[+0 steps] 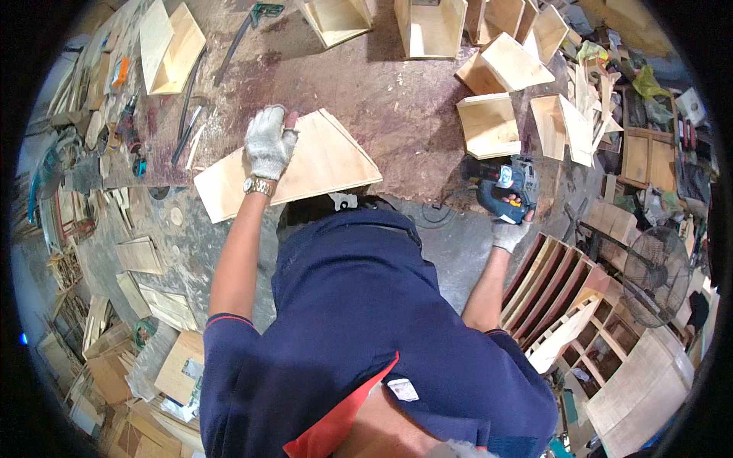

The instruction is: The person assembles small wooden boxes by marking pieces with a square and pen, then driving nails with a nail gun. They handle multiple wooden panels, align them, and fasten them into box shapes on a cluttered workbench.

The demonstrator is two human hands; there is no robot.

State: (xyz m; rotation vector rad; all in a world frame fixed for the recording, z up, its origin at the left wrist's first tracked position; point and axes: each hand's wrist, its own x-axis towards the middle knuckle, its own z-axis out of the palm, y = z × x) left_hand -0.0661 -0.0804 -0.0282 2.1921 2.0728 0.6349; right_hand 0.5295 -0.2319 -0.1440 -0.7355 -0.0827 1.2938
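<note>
My left hand [269,143], in a pale knitted glove, lies over the far edge of a light wooden panel [321,156]. Its fingers are together and bent over that edge, holding the panel at the near side of the table. The panel is slanted, with a doubled rim along its right side; what lies beneath it is hidden. My right hand [510,221], gloved too, is wrapped around the handle of a dark blue and grey handheld power tool [504,183] at the table's near right edge. The tool is apart from the panel.
Several open wooden boxes [431,30] stand along the far and right parts of the brown table [305,69]. A green-handled saw [243,34] and a red drill-like tool [130,126] lie on the left. A black fan [655,275] and stacked boards [546,286] are at right.
</note>
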